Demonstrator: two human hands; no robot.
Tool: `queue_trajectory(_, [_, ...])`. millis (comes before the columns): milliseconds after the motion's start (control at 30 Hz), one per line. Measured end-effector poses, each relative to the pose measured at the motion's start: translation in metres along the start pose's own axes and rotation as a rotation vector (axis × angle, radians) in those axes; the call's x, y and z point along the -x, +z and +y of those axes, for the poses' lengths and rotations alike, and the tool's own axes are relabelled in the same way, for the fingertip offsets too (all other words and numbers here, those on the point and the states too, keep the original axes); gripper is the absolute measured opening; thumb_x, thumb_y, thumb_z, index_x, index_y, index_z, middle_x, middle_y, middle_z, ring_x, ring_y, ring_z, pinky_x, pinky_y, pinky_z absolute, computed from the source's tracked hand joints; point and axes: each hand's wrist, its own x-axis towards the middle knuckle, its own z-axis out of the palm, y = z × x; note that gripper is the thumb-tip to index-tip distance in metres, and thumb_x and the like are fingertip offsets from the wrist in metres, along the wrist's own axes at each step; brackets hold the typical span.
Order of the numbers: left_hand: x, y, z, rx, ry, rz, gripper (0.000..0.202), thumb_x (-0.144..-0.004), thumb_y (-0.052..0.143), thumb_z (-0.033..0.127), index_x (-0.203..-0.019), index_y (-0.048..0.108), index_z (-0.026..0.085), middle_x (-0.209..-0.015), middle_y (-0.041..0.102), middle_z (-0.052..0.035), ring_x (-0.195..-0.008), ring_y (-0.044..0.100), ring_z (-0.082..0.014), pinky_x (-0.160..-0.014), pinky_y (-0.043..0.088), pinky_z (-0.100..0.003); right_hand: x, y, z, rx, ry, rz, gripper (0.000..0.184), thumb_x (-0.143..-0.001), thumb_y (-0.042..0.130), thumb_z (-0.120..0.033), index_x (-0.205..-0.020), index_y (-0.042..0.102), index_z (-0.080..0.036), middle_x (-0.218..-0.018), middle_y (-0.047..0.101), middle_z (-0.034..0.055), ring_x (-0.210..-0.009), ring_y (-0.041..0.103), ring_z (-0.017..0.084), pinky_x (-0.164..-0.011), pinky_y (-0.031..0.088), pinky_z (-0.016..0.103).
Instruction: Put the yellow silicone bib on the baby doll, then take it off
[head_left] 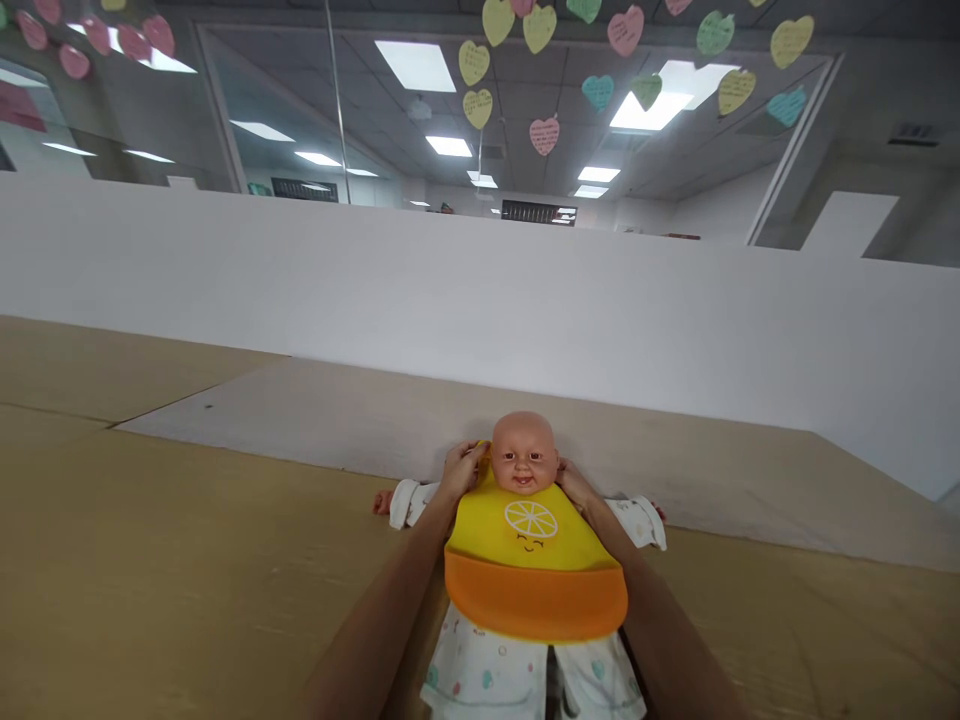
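A baby doll (523,452) lies face up, dressed in white patterned clothes (487,670) with both arms spread out. Over its chest is a bib (536,545), yellow with a lemon slice and a smiling face, and an orange pocket along the bottom. My left hand (463,470) is closed on the bib's neck strap, left of the doll's head. On the other side of the neck, my right hand (577,487) is curled at the bib's upper edge. Its fingertips are partly hidden behind the doll's head and neck.
The doll is on a brown surface (187,570), with a paler grey panel (315,410) behind its head. A white low wall (450,300) rises beyond. Above it is glass bearing several heart-shaped notes (544,135).
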Motion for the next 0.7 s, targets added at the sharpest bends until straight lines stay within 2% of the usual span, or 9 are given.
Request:
queue_trajectory(100, [-0.0008,0.0006,-0.0009,-0.018,-0.006,0.019,0.030,-0.061,0.073,0.044,-0.066,0.060,0.017,-0.040,0.037,0.0104,-0.030,0.028,-0.0037,-0.035,0.015,-0.019,-0.0004,-0.0017,0.0017,-0.043,0.024,0.011,0.033,-0.047,0.074,-0.031,-0.075,0.067,-0.015,-0.082,0.072,0.0080,-0.077,0.065,0.025,-0.075,0.051,0.038])
queue_trajectory(200, [-0.0013,0.0006,-0.0008,-0.037,0.004,0.051,0.023,-0.060,0.074,0.035,-0.064,0.061,0.016,-0.040,0.042,0.0084,-0.032,0.033,-0.0046,-0.036,0.019,-0.019,-0.0011,-0.0024,0.0010,-0.030,0.000,0.015,0.033,-0.046,0.075,-0.030,-0.074,0.067,-0.015,-0.083,0.072,0.0081,-0.077,0.065,0.026,-0.075,0.052,0.039])
queue_trajectory(267, [-0.0007,0.0005,0.0002,-0.047,0.019,0.072,0.018,-0.059,0.073,0.027,-0.069,0.064,0.016,-0.043,0.049,0.0070,-0.034,0.036,-0.0052,-0.037,0.022,-0.019,-0.0019,-0.0029,0.0010,-0.017,-0.007,0.015,0.032,-0.046,0.075,-0.030,-0.074,0.067,-0.015,-0.083,0.072,0.0083,-0.076,0.065,0.025,-0.075,0.052,0.038])
queue_trajectory(333, [0.0003,0.0003,0.0014,-0.054,0.034,0.089,0.021,-0.058,0.072,0.022,-0.077,0.066,0.016,-0.044,0.051,0.0071,-0.035,0.036,-0.0056,-0.037,0.023,-0.019,-0.0032,-0.0036,0.0025,-0.022,-0.009,0.010,0.033,-0.048,0.075,-0.031,-0.076,0.068,-0.015,-0.082,0.072,0.0081,-0.075,0.065,0.025,-0.075,0.052,0.038])
queue_trajectory(433, [0.0013,0.0003,0.0025,-0.061,0.042,0.099,0.026,-0.057,0.070,0.020,-0.082,0.064,0.017,-0.043,0.050,0.0082,-0.034,0.034,-0.0057,-0.037,0.021,-0.019,-0.0053,-0.0051,0.0060,-0.046,-0.001,0.002,0.034,-0.049,0.075,-0.032,-0.078,0.068,-0.015,-0.082,0.072,0.0081,-0.079,0.065,0.026,-0.076,0.051,0.038])
queue_trajectory(700, [-0.0002,-0.0003,-0.0036,-0.037,0.008,0.059,0.019,-0.058,0.072,0.024,-0.067,0.055,0.019,-0.043,0.044,0.0085,-0.036,0.037,-0.0066,-0.039,0.022,-0.019,-0.0023,-0.0037,0.0023,-0.029,0.044,0.025,0.033,-0.047,0.074,-0.030,-0.076,0.066,-0.015,-0.081,0.072,0.0087,-0.082,0.064,0.027,-0.077,0.050,0.038])
